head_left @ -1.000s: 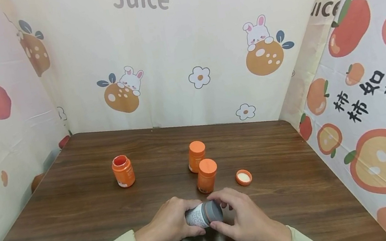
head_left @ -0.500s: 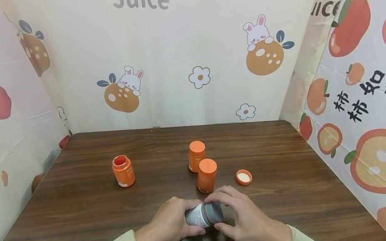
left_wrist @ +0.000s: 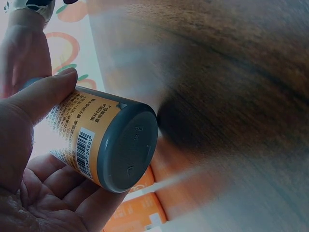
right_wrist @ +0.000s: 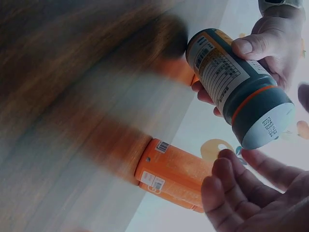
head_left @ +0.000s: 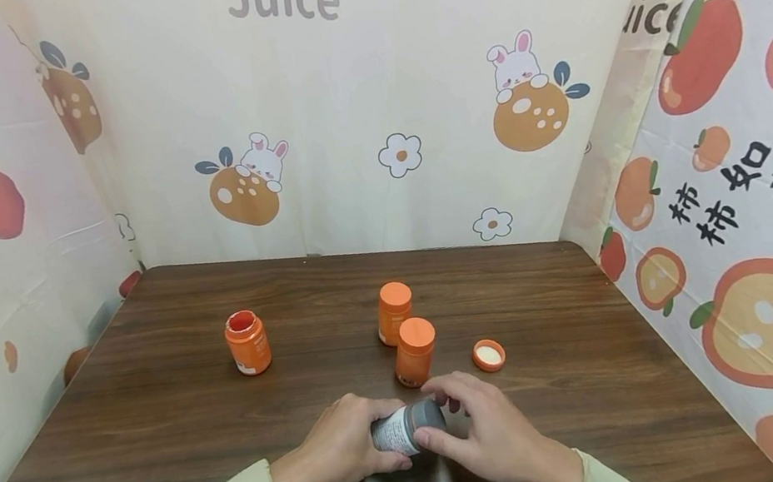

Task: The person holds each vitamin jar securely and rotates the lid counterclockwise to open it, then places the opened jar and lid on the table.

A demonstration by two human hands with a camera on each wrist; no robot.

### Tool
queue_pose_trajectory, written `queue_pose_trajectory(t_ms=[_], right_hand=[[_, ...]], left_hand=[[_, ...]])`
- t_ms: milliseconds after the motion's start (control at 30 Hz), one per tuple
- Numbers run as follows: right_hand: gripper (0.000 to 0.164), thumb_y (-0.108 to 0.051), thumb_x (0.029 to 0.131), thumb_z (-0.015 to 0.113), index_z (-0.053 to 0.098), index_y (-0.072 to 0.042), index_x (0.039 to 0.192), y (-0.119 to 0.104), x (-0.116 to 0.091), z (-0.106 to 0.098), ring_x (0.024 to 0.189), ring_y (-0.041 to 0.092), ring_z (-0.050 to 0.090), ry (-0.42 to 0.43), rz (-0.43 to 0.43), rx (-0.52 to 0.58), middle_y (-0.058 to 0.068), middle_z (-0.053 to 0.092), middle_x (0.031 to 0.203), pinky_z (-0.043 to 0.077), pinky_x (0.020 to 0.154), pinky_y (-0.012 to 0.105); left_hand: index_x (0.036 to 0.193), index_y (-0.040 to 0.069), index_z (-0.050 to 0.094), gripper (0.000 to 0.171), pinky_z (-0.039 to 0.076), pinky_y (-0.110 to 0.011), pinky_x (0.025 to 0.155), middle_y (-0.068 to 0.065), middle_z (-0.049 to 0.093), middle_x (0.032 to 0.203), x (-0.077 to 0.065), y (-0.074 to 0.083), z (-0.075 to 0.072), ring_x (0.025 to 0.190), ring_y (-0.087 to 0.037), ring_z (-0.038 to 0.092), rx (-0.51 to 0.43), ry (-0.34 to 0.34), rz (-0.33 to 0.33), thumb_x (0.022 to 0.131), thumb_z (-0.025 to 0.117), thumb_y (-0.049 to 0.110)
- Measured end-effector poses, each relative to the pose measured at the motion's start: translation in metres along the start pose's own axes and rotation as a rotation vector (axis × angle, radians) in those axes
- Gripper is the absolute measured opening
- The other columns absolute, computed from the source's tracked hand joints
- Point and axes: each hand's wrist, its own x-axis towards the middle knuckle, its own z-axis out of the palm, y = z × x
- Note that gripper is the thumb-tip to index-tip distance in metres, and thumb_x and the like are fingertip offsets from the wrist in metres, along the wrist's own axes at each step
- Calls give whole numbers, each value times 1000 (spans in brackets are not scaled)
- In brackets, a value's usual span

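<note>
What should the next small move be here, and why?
Probably close the right hand around the cap and twist: the cap sits on the gray bottle, the left hand grips that bottle, and the right hand is open beside the cap.

In the head view, the front orange bottle (head_left: 415, 353) partly hides the rear orange bottle (head_left: 395, 313), and the left hand (head_left: 346, 443) covers part of the gray bottle (head_left: 409, 429), whose label (head_left: 390, 436) print is too small to read. In the right wrist view, the right hand (right_wrist: 260, 200) is cut off and the worktop (right_wrist: 87, 96) blurs
</note>
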Motion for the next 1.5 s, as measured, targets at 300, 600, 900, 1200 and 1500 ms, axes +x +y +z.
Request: queue_pose_trajectory(t_ms=[300, 600, 900, 1200, 1500], right_hand=[[28, -50, 95, 70, 70, -24, 105, -3, 1, 0, 68, 10, 54, -60, 126, -1, -15, 58, 82, 43, 59, 21], [25, -46, 93, 74, 70, -24, 103, -3, 1, 0, 64, 8, 53, -73, 108, 26, -17, 59, 79, 42, 56, 20], [30, -34, 87, 82, 69, -20, 110, 0, 0, 0, 73, 9, 58, -22, -25, 38, -16, 63, 90, 49, 62, 24], [40, -28, 82, 86, 69, -20, 117, 2, -1, 0, 76, 8, 57, 1, -59, 54, -16, 63, 95, 50, 63, 27], [45, -22, 79, 87, 68, -18, 119, 1, -1, 0, 77, 15, 58, 12, -76, 57, -13, 62, 95, 51, 64, 29]], left_hand=[[105, 29, 75, 37, 47, -22, 61, 19, 65, 81, 0, 1, 0, 69, 1, 58, 0, 5, 1, 73, 94, 29], [104, 30, 75, 36, 48, -22, 61, 19, 66, 82, 0, 1, 0, 70, 1, 58, -8, 0, -3, 73, 94, 29], [107, 30, 75, 38, 48, -22, 63, 18, 67, 85, 0, 2, -1, 72, 1, 58, -13, -12, 6, 73, 94, 30], [107, 29, 75, 39, 48, -22, 62, 18, 67, 85, 0, 1, -1, 72, 1, 58, -6, -13, 6, 74, 94, 30], [107, 29, 75, 38, 48, -22, 62, 18, 67, 83, 0, 0, 0, 70, 1, 58, -4, -5, 7, 74, 94, 30]])
